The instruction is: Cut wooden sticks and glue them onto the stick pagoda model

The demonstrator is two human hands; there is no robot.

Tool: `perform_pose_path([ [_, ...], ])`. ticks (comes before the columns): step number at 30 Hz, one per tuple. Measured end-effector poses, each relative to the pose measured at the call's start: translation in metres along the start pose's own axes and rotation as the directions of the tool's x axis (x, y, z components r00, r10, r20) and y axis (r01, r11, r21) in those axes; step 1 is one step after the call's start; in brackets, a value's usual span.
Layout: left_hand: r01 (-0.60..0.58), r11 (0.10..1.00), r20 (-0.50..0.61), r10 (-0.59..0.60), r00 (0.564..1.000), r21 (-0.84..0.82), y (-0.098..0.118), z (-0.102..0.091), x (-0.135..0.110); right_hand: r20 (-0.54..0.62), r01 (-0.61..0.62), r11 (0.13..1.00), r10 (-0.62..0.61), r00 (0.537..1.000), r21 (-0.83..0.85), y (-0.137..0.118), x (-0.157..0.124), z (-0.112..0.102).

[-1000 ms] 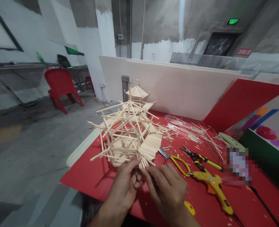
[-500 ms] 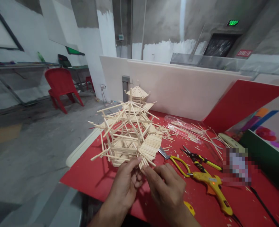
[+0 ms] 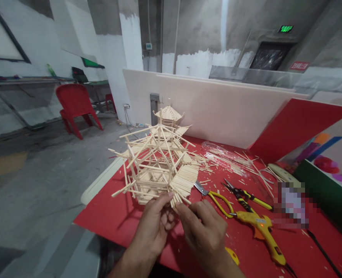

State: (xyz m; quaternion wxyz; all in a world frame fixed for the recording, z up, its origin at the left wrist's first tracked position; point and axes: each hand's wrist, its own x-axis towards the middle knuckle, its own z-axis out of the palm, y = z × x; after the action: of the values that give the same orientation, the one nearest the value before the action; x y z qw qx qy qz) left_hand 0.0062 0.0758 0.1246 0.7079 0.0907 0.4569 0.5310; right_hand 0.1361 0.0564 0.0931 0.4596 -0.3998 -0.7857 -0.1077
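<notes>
Left hand (image 3: 155,220): thumb over, fingers under the near roof sticks (image 3: 177,198), apparently pinching; unchanged. Right hand (image 3: 205,226): fingers now curled tighter beside them, contents hidden, cannot tell. Stick model (image 3: 158,147) just beyond both grips, unmoved; suggests fine adjustment.

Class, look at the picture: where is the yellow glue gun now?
In the head view, the yellow glue gun lies on the red tabletop, right of the person's right hand, just nearer than the black-and-yellow pliers.
</notes>
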Motion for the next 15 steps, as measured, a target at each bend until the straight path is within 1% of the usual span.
perform_pose_path([
  [4, -0.006, 1.000, 0.016, 0.006, 1.000, 0.003, 0.000, 0.000, 0.001, -0.004, -0.009, 1.000, 0.009, 1.000, 0.016, 0.001, -0.001, 0.001],
  [6, -0.008, 1.000, 0.033, 0.008, 0.999, -0.011, -0.001, -0.001, 0.001, -0.001, -0.007, 0.999, 0.007, 1.000, 0.032, 0.000, 0.000, -0.002],
  [8, -0.012, 1.000, 0.045, 0.013, 0.999, -0.023, 0.000, 0.000, 0.001, -0.006, 0.024, 0.998, -0.023, 1.000, 0.060, -0.002, 0.000, -0.009],
  [11, -0.025, 1.000, 0.027, 0.025, 0.999, -0.008, 0.001, 0.001, 0.000, -0.062, 0.079, 0.991, -0.073, 0.995, 0.108, -0.002, -0.003, -0.024],
  [13, -0.035, 0.999, 0.004, 0.035, 0.999, 0.003, 0.001, 0.002, 0.000, -0.093, 0.061, 0.994, -0.052, 0.994, 0.096, 0.006, -0.011, -0.035],
  [15, -0.044, 0.999, -0.005, 0.044, 0.999, 0.010, 0.001, 0.002, -0.001, -0.103, -0.025, 1.000, 0.025, 0.994, 0.002, 0.023, -0.025, -0.045],
])
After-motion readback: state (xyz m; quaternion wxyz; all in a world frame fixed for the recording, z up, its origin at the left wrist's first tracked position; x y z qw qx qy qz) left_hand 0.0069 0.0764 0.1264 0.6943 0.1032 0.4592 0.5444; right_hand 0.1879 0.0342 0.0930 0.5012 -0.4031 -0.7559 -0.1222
